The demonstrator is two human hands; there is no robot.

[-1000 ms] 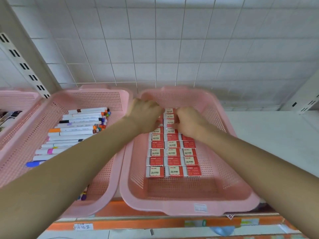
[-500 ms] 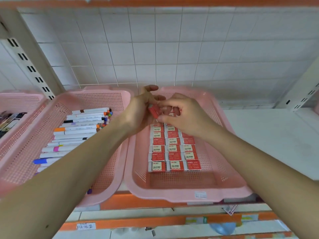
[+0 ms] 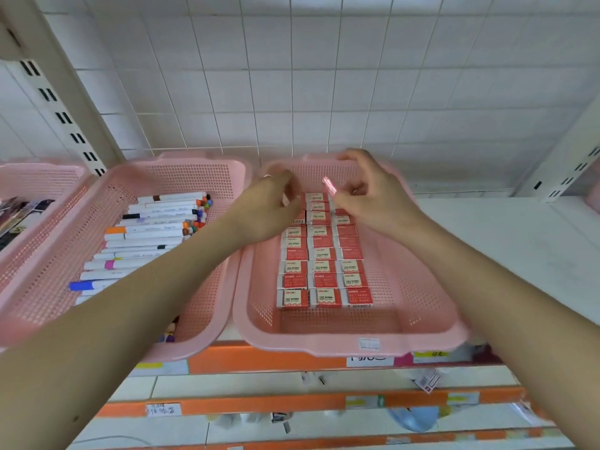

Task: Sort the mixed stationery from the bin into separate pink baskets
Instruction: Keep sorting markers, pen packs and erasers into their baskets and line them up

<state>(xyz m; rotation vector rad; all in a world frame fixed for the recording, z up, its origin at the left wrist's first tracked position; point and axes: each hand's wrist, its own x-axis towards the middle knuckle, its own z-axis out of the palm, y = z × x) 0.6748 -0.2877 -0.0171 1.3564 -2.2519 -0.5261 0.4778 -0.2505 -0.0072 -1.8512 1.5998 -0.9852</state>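
here, one more eraser is about to join the rows in the right-hand basket.

the right grip (image 3: 373,198) pinches a small red eraser (image 3: 329,186) between thumb and fingertip, just above the far end of the eraser rows (image 3: 321,271), likely so it can be turned flat and set in line. the left grip (image 3: 269,211) hangs curled over the far end of the left column, probably steadying it; i cannot tell whether it holds anything. the rows lie flat and touching in the eraser basket (image 3: 357,341) on the shelf (image 3: 519,248). just beside it on the left sits the marker basket (image 3: 201,164), with markers (image 3: 146,241) laid side by side and a third basket (image 3: 39,168) beyond. the eraser basket's far wall, close behind both grips, leaves little room to work. the mixed bin is not in view.
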